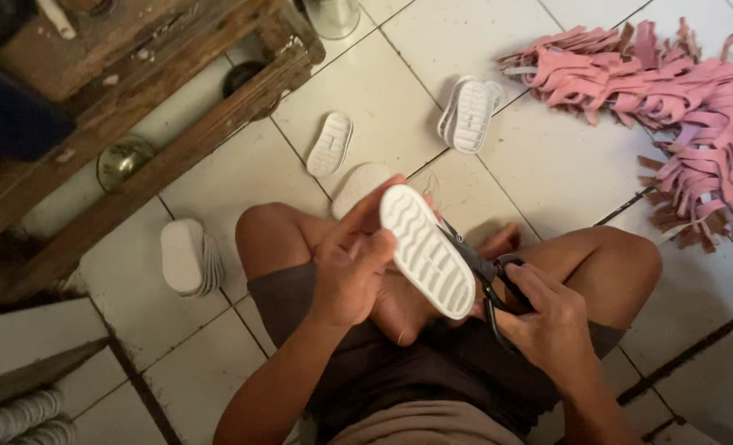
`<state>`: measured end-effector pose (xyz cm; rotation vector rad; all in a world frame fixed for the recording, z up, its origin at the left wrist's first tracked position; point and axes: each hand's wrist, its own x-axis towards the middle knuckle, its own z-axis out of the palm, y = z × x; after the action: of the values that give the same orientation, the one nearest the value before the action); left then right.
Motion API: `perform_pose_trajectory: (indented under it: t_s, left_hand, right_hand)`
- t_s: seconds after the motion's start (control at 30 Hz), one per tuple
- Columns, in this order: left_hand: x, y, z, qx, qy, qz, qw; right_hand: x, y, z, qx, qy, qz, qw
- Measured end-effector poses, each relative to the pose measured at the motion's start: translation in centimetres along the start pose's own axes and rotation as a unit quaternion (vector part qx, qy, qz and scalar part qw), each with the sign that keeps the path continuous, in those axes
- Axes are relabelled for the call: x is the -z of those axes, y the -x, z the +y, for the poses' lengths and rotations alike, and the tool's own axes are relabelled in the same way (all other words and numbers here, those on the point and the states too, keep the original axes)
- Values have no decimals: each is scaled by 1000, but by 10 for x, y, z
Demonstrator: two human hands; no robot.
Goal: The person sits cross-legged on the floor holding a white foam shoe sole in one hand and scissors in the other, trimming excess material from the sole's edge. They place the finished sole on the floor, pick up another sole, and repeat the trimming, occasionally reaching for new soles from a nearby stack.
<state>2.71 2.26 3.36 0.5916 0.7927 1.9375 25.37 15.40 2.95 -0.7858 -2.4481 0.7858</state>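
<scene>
My left hand (352, 264) holds a small white shoe sole (426, 250) with its wavy tread facing up, over my lap. My right hand (548, 317) grips black scissors (482, 272), whose blades reach under the sole's right edge. I sit cross-legged on the white tiled floor, knees spread to both sides.
Loose white soles (330, 144) lie on the tiles ahead, with stacks of soles (469, 114) further right and another stack (189, 255) at my left. A heap of pink cut strap pieces (679, 107) fills the upper right. A wooden bench frame (136, 124) stands at upper left.
</scene>
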Motion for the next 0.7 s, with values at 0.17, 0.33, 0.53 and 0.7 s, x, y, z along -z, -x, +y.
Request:
perform_pose_trajectory:
  t_s: [0.17,0.33,0.53,0.7]
  left_hand:
    - [-4,10,4,11,-70,-5,997]
    - [0,16,-1,27,-81,-9,996]
    - [7,19,1,68,-110,-9,992]
    - [9,22,0,79,-96,-18,992]
  right_hand:
    - [-2,2,-4,9,17,-9,1000]
    - [-2,-1,-5,9,37,-20,999]
    - [0,-13,-12,21,23,-27,999]
    - [4,-13,-14,21,19,-31,999]
